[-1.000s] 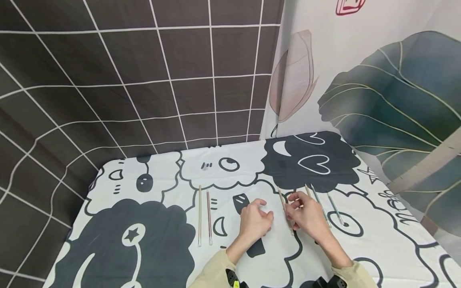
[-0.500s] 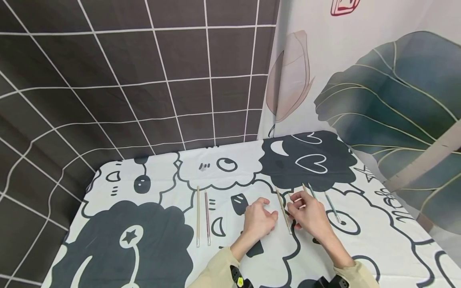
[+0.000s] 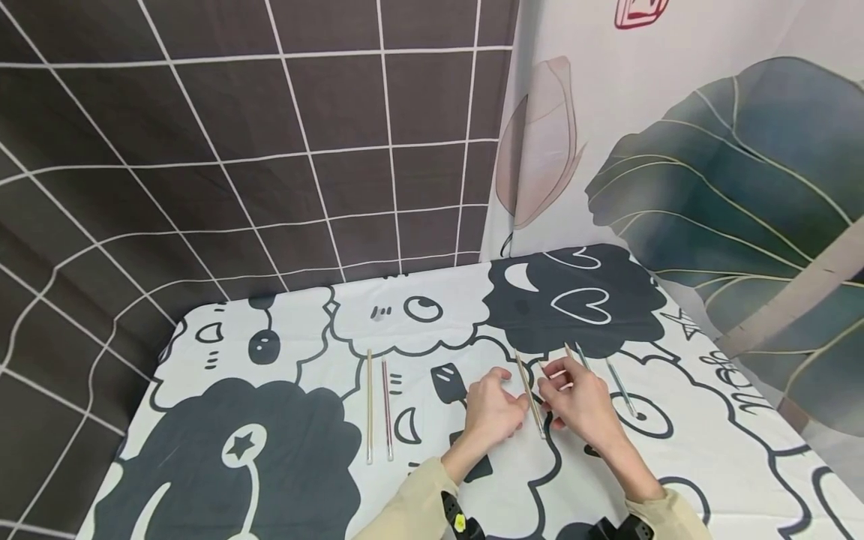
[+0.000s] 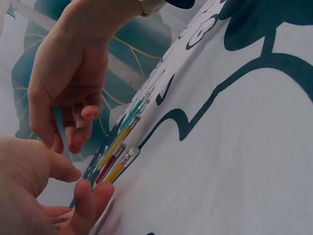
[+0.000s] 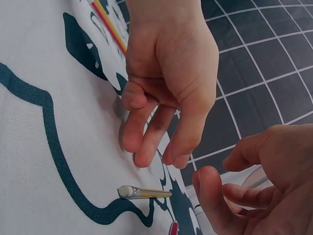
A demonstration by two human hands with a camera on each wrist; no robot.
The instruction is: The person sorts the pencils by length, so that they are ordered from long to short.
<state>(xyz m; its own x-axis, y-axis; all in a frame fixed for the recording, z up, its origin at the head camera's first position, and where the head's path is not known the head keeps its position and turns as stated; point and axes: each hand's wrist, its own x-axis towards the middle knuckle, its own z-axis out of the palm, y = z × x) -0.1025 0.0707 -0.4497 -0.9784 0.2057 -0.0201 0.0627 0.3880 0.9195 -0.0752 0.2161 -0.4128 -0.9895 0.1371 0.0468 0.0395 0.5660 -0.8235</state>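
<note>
A yellow pencil [image 3: 529, 394] with a white eraser lies on the patterned cloth between the two hands. My left hand [image 3: 496, 409] is just left of it, fingers loosely bent and nothing in them. On the other side hovers my right hand [image 3: 582, 401], thumb and index finger apart, also holding nothing. In the left wrist view, a red pencil [image 4: 110, 163] lies beside the yellow one, with another yellow pencil [image 4: 120, 141] and teal pencils [image 4: 133, 113] behind. The right hand covers parts of these in the head view. Whether the left fingertips touch the pencil, I cannot tell.
Another yellow pencil [image 3: 369, 409] and a red pencil [image 3: 388, 409] lie side by side to the left. A teal pencil [image 3: 621, 386] lies at the right. A black-and-white cloth [image 3: 445, 491] covers the table; a dark grid curtain [image 3: 270, 150] hangs behind.
My left hand has moved right, close to the middle yellow pencil. My right hand stays beside that pencil, its fingers slightly farther from it. The head view has shifted slightly.
</note>
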